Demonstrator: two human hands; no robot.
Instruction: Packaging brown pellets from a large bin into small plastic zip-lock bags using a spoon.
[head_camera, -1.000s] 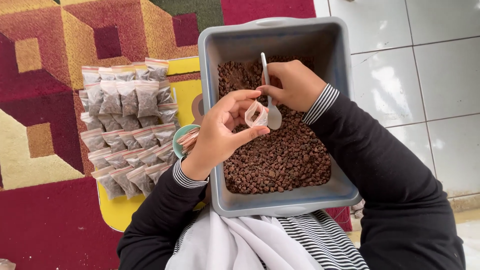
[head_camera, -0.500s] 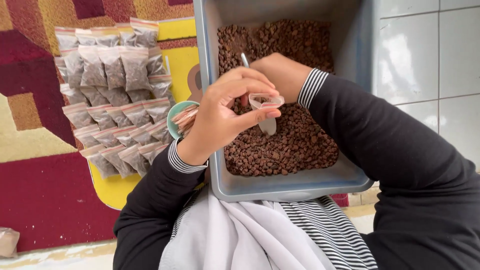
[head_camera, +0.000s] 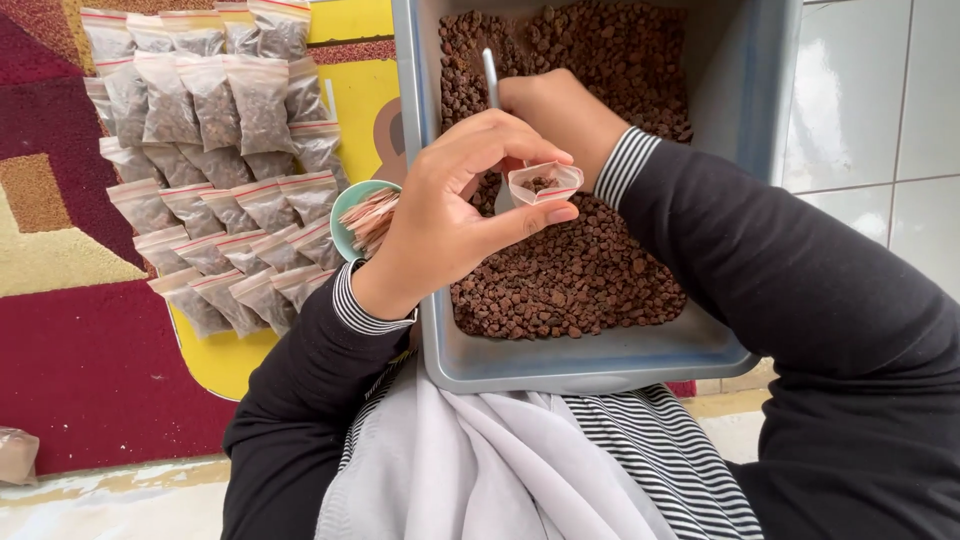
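Tub walls (head_camera: 420, 200) hem the hands; filled bags (head_camera: 215, 170) and teal cup (head_camera: 345, 205) crowd the left.

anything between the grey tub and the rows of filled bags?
Head view: a teal cup of thin sticks sits between the grey tub and the filled bags.

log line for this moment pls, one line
left hand: holds small clear bag open | right hand: grips spoon | both over grey tub of brown pellets
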